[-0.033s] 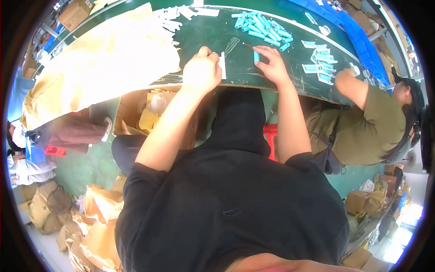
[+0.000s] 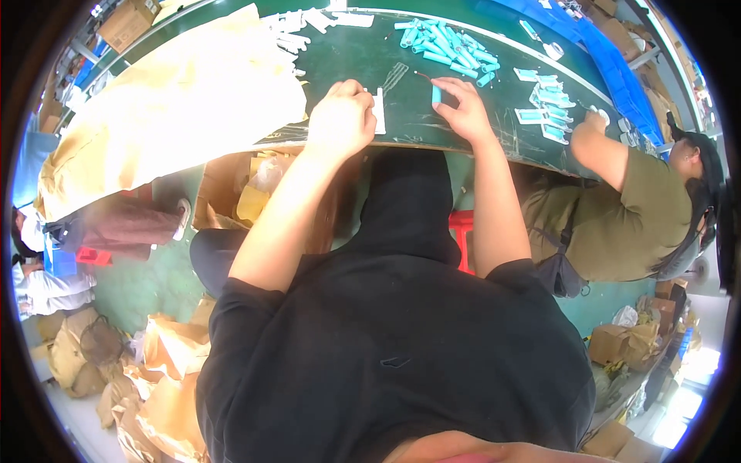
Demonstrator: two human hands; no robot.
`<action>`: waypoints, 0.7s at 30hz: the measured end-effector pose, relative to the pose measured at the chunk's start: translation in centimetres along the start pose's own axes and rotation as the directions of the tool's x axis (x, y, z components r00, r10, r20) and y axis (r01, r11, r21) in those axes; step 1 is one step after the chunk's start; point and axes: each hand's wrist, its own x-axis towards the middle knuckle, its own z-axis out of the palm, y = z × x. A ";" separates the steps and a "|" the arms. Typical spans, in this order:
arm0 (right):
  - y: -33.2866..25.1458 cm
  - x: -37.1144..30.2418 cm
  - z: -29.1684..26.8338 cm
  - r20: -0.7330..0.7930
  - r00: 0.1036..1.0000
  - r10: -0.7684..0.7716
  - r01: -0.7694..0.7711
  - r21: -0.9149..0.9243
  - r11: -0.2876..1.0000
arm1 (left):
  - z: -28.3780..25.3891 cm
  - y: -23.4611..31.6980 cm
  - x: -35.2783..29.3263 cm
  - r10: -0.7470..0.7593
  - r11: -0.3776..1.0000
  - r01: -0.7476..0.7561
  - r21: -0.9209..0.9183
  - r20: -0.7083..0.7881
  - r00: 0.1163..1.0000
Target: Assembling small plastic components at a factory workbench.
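My left hand (image 2: 341, 117) is closed near the table's front edge, its curled fingers against a narrow white plastic piece (image 2: 380, 114). The piece stands close to upright in the view along the fingertips. To its right, my right hand (image 2: 465, 109) pinches a light blue cylindrical battery cell (image 2: 437, 96) between thumb and fingers. A thin dark reddish wire (image 2: 422, 76) runs from the cell's top end. Beyond my right hand lies a heap of similar blue cells (image 2: 448, 46). Right of it are several white pieces with blue cells in them (image 2: 549, 104).
A large sheet of tan paper (image 2: 185, 100) covers the table's left part, with loose white pieces (image 2: 289, 38) at its far edge. A co-worker in an olive shirt (image 2: 648, 208) sits at the right. Blue bins (image 2: 617, 69) line the far right. An open cardboard box (image 2: 220, 189) stands below the table.
My left hand has shifted very slightly to the left. The co-worker's hand has moved a little; my right hand stays in place.
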 end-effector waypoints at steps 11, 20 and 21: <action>-0.3 0.5 0.3 -0.020 0.998 0.053 -0.053 0.022 0.998 | -1.6 -1.4 2.4 0.090 0.996 -0.093 -0.014 0.448 0.889; -0.2 0.4 0.6 -0.032 0.998 0.052 -0.051 0.050 0.997 | -0.6 -0.5 2.7 0.193 0.910 -0.340 0.237 0.484 0.853; -0.2 0.3 0.6 -0.036 0.998 0.043 -0.041 0.043 0.998 | -0.6 -0.6 2.7 0.194 0.910 -0.341 0.235 0.486 0.852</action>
